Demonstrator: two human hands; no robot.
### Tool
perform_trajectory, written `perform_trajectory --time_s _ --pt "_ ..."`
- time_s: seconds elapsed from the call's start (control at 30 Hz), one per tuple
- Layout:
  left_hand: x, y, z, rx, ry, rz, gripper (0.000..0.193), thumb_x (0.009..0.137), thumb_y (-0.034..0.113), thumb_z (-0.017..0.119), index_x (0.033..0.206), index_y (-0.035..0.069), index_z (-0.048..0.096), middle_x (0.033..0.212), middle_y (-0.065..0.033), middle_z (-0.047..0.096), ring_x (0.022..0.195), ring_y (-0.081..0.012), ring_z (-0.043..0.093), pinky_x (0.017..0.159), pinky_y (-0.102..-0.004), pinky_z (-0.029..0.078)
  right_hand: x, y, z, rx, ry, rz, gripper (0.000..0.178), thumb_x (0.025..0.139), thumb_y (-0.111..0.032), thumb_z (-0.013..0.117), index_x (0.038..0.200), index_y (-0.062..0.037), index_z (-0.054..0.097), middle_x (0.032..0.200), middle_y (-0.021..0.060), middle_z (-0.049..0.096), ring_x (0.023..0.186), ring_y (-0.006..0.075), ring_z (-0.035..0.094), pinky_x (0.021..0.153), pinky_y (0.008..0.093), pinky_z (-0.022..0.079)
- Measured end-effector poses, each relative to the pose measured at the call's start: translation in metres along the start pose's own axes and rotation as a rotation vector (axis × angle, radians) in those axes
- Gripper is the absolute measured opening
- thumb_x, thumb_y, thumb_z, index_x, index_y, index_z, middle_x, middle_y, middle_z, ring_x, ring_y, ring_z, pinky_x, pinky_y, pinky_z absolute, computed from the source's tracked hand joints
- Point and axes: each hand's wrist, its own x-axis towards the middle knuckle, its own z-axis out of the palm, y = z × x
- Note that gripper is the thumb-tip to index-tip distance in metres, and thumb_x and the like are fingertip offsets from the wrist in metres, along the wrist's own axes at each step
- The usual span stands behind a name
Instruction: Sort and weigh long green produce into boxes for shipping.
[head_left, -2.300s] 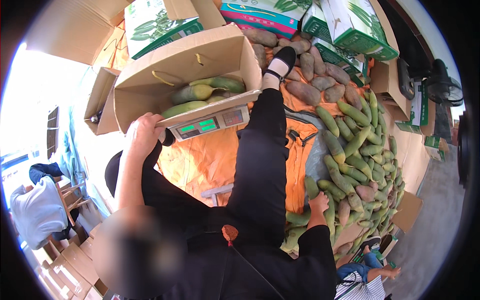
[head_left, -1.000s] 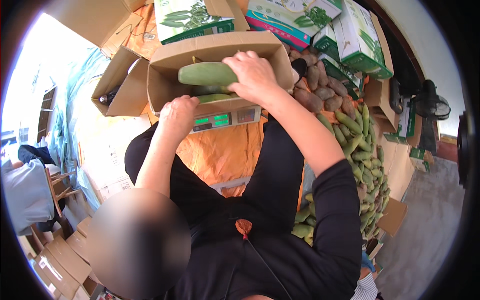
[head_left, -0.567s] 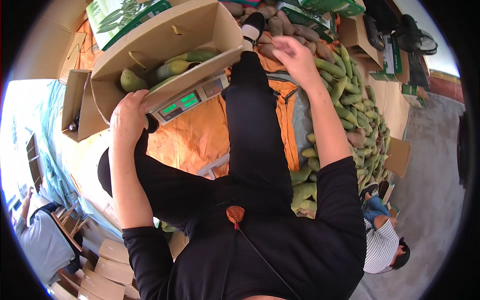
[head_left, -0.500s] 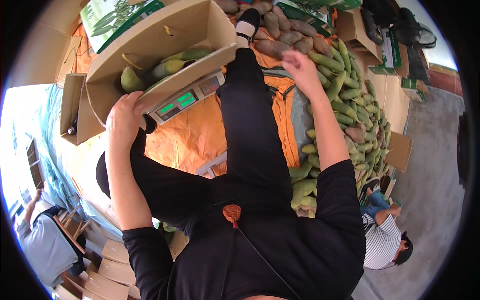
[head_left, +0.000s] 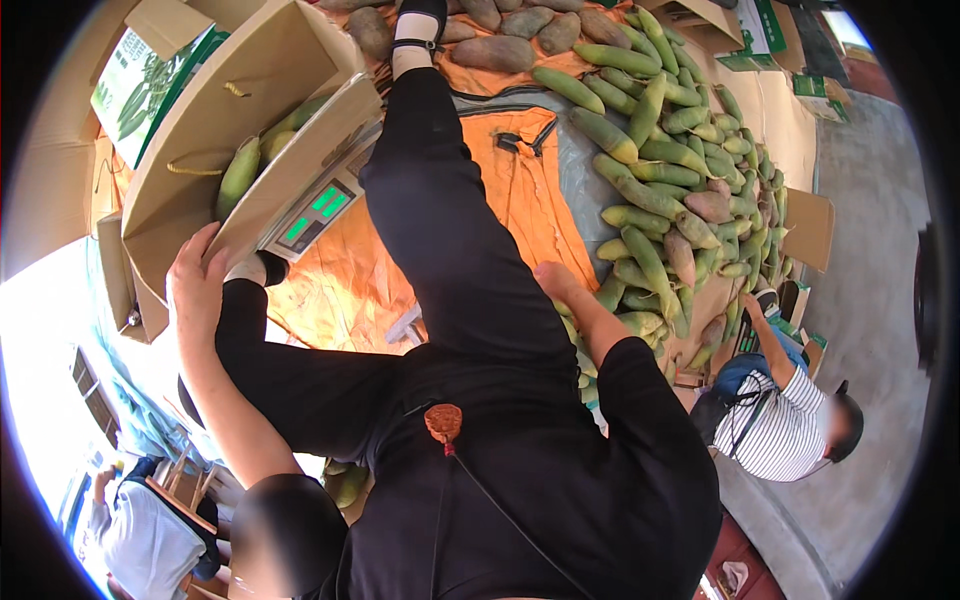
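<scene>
Here's your left hand [head_left: 197, 283] at the near corner of the box [head_left: 310, 165] — fingers pinching the top of its cardboard wall. The box sits over the scale [head_left: 313, 213], its display lit green, with radishes [head_left: 238, 178] lying inside. Keep that pinch light; leaning on the wall would probably upset the reading or bend the card. Your right hand [head_left: 555, 281] is low beside your thigh, just short of the pile [head_left: 650, 170] of radishes; its fingers look curled, but I can't tell how tightly, and nothing shows in them. Several radishes overlap in there — a grip round the middle of a top one should disturb the rest least. Orange cloth [head_left: 335, 290] spreads between your legs.
</scene>
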Motion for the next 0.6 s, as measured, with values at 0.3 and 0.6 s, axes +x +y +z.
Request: perform_trajectory --time_s 0.3,0.6 --pt "-0.002 0.009 -0.006 -0.092 -0.042 -0.147 0.034 0.083 0.007 0.062 0.116 0.002 0.062 0.107 -0.0163 0.066 0.097 -0.0286 0.065 0.086 -0.0348 0.048 -0.049 0.009 -0.027 -0.127 0.292 0.382 0.023 0.082 -0.015 0.055 0.103 -0.0124 0.065 0.110 0.0123 0.063 0.103 0.0315 0.061 0.085 0.0442 0.050" --pt "-0.005 0.017 -0.011 0.053 0.004 -0.098 0.026 0.079 0.018 0.066 0.099 0.002 0.068 0.090 -0.0170 0.064 0.084 -0.0346 0.062 0.076 -0.0385 0.048 -0.120 0.140 -0.111 -0.029 0.771 0.776 0.072 0.071 -0.026 0.075 0.134 -0.0099 0.044 0.128 0.0171 0.053 0.120 0.0343 0.049 0.099 0.0449 0.042"
